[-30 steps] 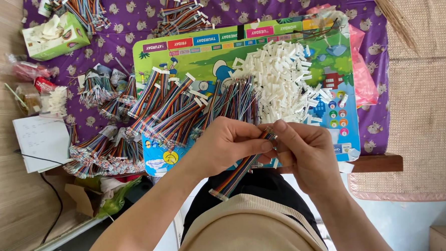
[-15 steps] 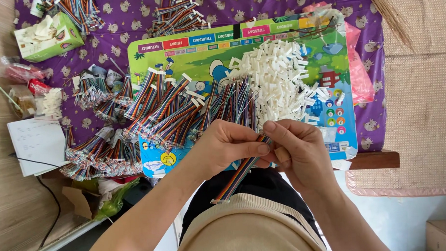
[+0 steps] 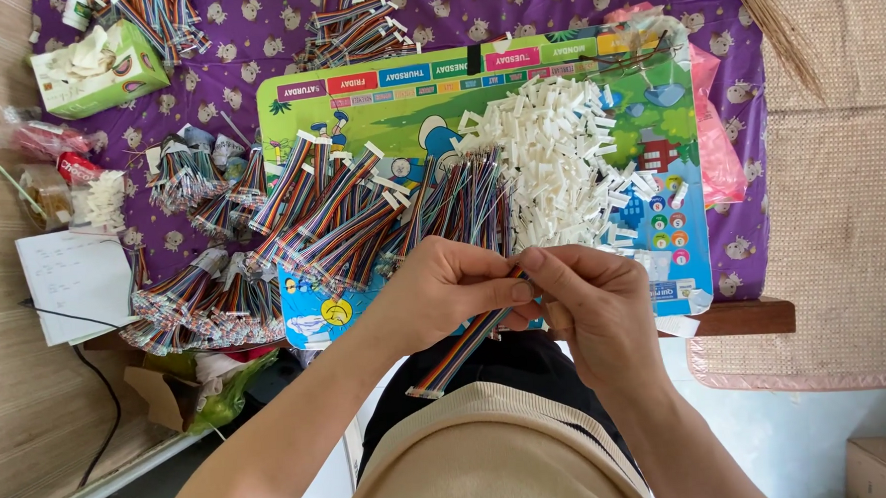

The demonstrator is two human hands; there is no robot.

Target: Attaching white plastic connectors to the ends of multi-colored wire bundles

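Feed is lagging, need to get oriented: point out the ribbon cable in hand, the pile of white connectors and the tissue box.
Ribbon cable (image 3: 457, 350): head view, on the striped length below the hands.
White connector pile (image 3: 559, 164): head view, middle of the heap.
Tissue box (image 3: 107, 69): head view, green side face.

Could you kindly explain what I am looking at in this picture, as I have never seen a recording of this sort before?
There is no machine here: a person works with two bare hands, and the single camera sits on their head, looking down over their lap. The left hand and right hand meet at the middle, both pinching one end of a rainbow-coloured ribbon cable, whose other end hangs down towards the lap. Beyond the hands lies a colourful picture board on a purple patterned cloth. On the board sits a heap of small white connectors and a spread of more cable bundles. At the far left are a green tissue box and a sheet of paper.
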